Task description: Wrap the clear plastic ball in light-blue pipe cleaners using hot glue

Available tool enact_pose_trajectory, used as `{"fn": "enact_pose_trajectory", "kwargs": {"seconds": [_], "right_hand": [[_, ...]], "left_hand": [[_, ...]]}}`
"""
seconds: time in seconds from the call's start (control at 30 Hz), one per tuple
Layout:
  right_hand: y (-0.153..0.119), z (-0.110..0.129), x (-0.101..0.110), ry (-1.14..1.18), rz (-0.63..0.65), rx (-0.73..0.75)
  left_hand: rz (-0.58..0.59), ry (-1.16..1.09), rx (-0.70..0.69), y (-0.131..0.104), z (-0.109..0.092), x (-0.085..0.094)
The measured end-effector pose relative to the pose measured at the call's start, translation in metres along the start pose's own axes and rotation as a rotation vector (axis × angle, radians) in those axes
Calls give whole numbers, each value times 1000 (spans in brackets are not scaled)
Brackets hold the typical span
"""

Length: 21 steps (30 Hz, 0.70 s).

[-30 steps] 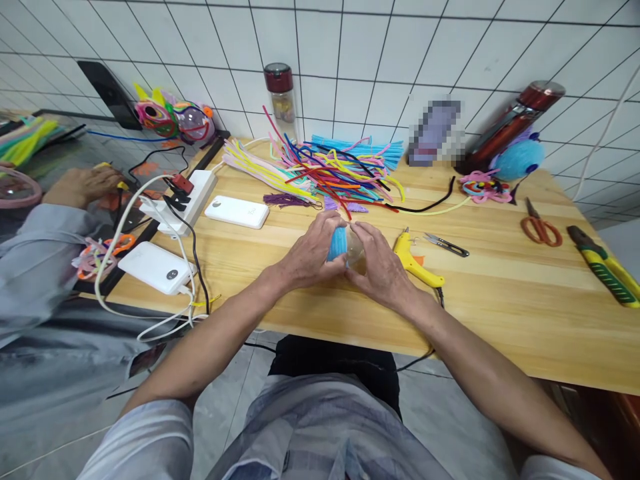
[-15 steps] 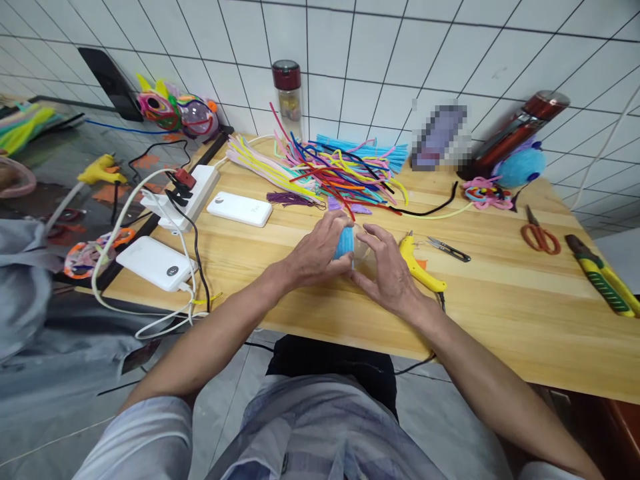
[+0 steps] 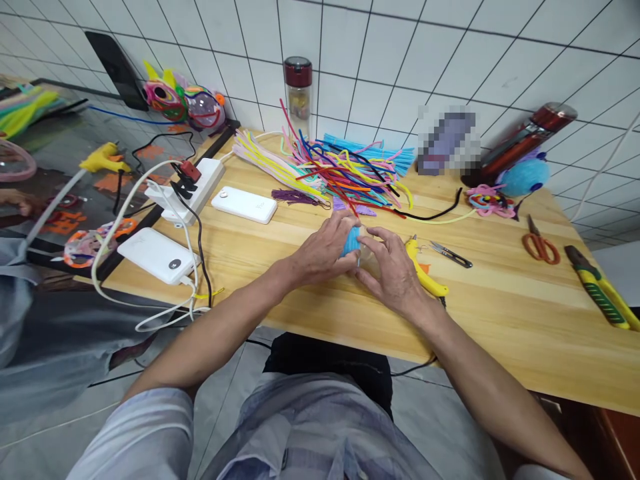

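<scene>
Between my hands, above the wooden table, is a clear plastic piece wrapped partly in blue pipe cleaner (image 3: 351, 243); its full shape is hidden by my fingers. My left hand (image 3: 326, 248) curls round the blue-wrapped side, thumb below and fingers on top. On the transparent side, my right hand (image 3: 393, 268) grips with bent fingers and thumb. Just right of that hand lies a yellow hot glue gun (image 3: 429, 280), partly covered by it. Small thread snips (image 3: 453, 255) rest beyond the glue gun.
Behind my hands lies a heap of coloured pipe cleaners (image 3: 345, 167). Power banks (image 3: 157, 255) and a power strip (image 3: 200, 187) with cables are at left. Scissors (image 3: 541, 248) and pliers (image 3: 600, 287) lie at right. Another person's hand (image 3: 15, 202) shows at far left.
The view has shifted slightly. My hands keep their hold on the blue-wrapped piece, turned a little. At far left, the other person's hand and a pink-rimmed clear piece have moved.
</scene>
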State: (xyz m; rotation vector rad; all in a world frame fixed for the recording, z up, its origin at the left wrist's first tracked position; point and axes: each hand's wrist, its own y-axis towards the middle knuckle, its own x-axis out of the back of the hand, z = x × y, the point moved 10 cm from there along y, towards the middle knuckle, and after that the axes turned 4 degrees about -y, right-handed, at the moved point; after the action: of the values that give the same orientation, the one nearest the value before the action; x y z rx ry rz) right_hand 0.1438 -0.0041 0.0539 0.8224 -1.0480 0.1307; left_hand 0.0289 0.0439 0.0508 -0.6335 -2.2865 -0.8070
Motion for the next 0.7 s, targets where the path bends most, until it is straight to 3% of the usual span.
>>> {"fn": "enact_pose_trajectory", "kwargs": {"seconds": [0.7], "right_hand": [[0,-1,-4,21,-3,-26]], "left_hand": [[-27,13,-3,-3,1,2]]}}
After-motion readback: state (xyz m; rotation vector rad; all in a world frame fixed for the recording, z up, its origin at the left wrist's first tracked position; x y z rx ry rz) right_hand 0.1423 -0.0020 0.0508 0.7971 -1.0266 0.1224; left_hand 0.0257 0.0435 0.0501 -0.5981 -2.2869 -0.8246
